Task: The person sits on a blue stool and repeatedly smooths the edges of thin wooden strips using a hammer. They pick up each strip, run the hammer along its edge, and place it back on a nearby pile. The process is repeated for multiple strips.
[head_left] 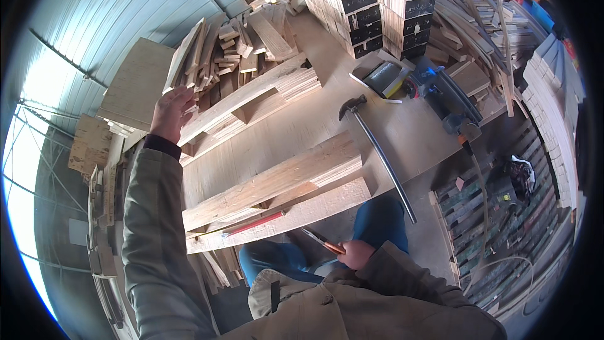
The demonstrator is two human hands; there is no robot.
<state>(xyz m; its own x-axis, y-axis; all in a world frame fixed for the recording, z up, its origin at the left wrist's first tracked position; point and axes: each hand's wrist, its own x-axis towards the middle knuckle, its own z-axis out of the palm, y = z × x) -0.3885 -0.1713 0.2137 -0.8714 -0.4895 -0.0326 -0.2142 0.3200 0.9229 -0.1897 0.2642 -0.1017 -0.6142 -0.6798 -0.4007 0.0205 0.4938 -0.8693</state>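
Note:
My left hand [171, 114] is raised at the far left, over the end of a long wooden beam assembly [251, 97]. Its fingers are apart and loosely bent, with nothing visible in them. Low in front of my body, my right hand [357, 254] is closed round the reddish-brown handle of a slim hand tool [328, 243] with a metal tip; its exact kind does not show. Closer to me lies a second beam assembly [283, 198], made of boards with blocks between. A red pencil-like stick [255, 223] rests on it.
A hammer [380, 151] lies on the plywood table [321, 113], its handle past the near edge. Behind it are a nail gun [450, 101] with a hose and an open box [385, 79]. Wood offcuts [236, 50] and tall black-ended timber stacks [358, 12] stand at the back.

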